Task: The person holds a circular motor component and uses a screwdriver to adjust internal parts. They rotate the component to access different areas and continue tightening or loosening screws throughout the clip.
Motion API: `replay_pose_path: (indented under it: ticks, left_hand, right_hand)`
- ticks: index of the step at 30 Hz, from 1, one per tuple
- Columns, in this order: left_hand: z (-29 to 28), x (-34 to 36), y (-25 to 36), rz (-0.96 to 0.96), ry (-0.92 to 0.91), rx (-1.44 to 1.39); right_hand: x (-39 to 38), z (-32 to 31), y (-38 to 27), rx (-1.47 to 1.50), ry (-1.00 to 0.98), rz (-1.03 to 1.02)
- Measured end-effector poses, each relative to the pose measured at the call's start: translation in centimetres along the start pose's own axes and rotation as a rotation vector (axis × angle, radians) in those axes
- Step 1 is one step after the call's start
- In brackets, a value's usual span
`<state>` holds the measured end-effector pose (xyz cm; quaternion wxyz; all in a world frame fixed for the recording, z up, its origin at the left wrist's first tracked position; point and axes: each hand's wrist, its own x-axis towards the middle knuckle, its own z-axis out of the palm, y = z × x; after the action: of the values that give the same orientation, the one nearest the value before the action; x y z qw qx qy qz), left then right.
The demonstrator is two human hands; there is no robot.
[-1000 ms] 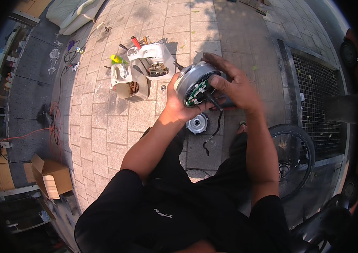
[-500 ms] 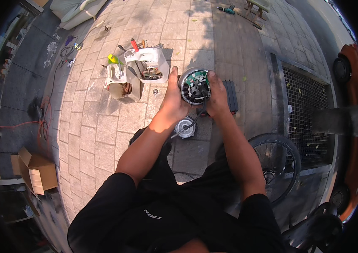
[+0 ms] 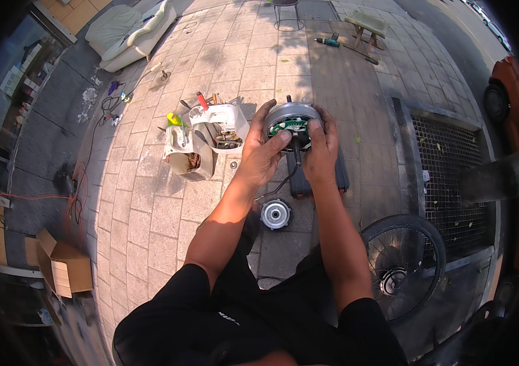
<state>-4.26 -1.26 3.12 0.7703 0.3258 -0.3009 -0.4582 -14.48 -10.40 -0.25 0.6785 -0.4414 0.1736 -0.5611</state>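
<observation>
Both of my hands hold a round hub motor (image 3: 294, 112) in front of me, its open face tipped toward me. A green circuit board and a dark cable (image 3: 297, 158) show inside its metal rim. My left hand (image 3: 261, 149) grips the left side, thumb on the inner parts. On the right side, my right hand (image 3: 322, 148) wraps round the rim with its thumb near the board. Below, a round silver motor cover (image 3: 275, 214) lies on the paving, apart from both hands. Fingers behind the motor are partly hidden.
Two cut white plastic jugs (image 3: 222, 119) of tools stand left of the motor. A dark case (image 3: 319, 179) lies under my right hand. A spoked wheel (image 3: 396, 279) rests at right by a floor grate (image 3: 452, 165). A cardboard box (image 3: 67, 266) sits at left; a drill (image 3: 328, 41) lies farther off.
The motor has tilted: its face was turned up and now its outer rim shows more. My left thumb has moved onto the inner parts. The cable has swung clear of the cover.
</observation>
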Motion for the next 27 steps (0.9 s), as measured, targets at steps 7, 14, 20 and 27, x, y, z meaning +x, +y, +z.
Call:
replay_pose_path:
  ticks: [7,14,20,27]
  left_hand:
    - [-2.1,-0.1,-0.9,0.002,0.048,0.03]
    - [-1.9,0.0,-0.3,-0.003,0.115,-0.032]
    - [-2.0,-0.3,-0.4,0.005,0.134,-0.05]
    - [-2.5,0.0,-0.7,0.102,0.127,-0.029]
  right_hand:
    - [-0.5,0.0,0.8,-0.154,-0.081,-0.024]
    - [-0.9,0.9,-0.4,-0.195,-0.133,-0.024]
    - [-1.3,1.2,-0.3,-0.223,-0.12,-0.038]
    - [-1.1,1.5,0.1,-0.282,-0.147,-0.129]
